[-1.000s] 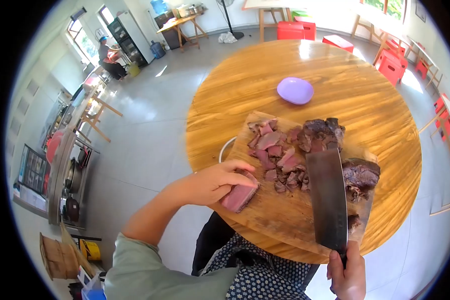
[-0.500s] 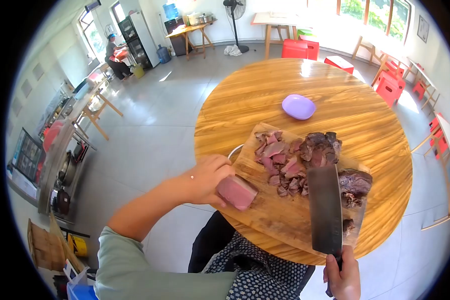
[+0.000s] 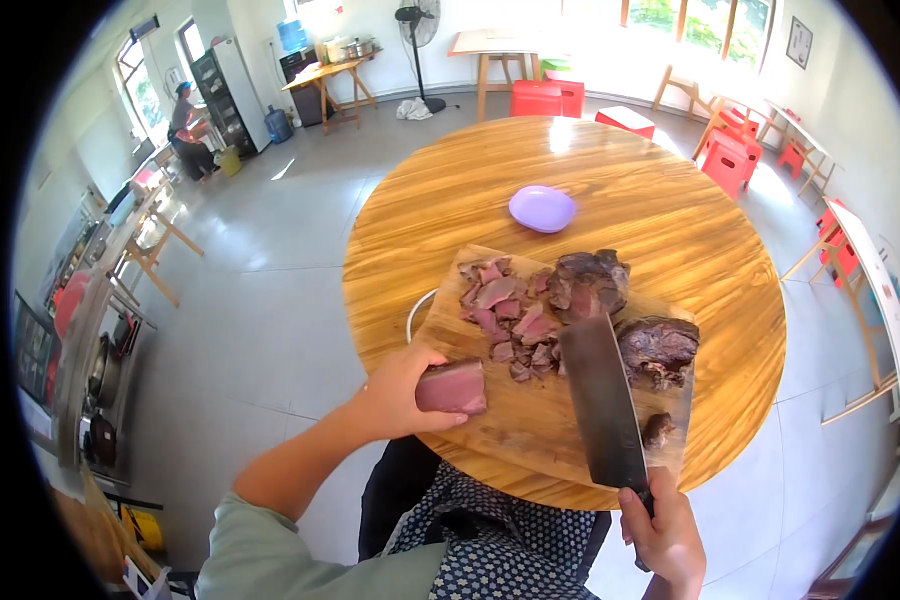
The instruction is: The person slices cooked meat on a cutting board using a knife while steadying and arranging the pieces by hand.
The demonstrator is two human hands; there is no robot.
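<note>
My left hand (image 3: 403,394) is wrapped round a block of pink cooked meat (image 3: 452,387) at the left edge of the wooden cutting board (image 3: 530,432). In my right hand (image 3: 664,528) is the handle of a cleaver (image 3: 602,400); its broad dark blade slants over the board, its far end beside the meat pieces. Left of the blade lies a heap of sliced meat (image 3: 510,310). Two large dark-crusted meat chunks (image 3: 660,345) sit behind and right of the cleaver, and a small meat scrap (image 3: 658,430) rests near the board's right side.
The board lies on a round wooden table (image 3: 420,215), with a purple dish (image 3: 542,209) farther back. Red stools (image 3: 727,160) and side tables stand along the wall. A person (image 3: 190,135) is at the far left, and a metal counter (image 3: 80,350) runs along the left.
The view has swung to the right, so the table sits farther left. My left hand has turned, and its meat block lies more level. The cleaver stays in my right hand, tilted slightly more.
</note>
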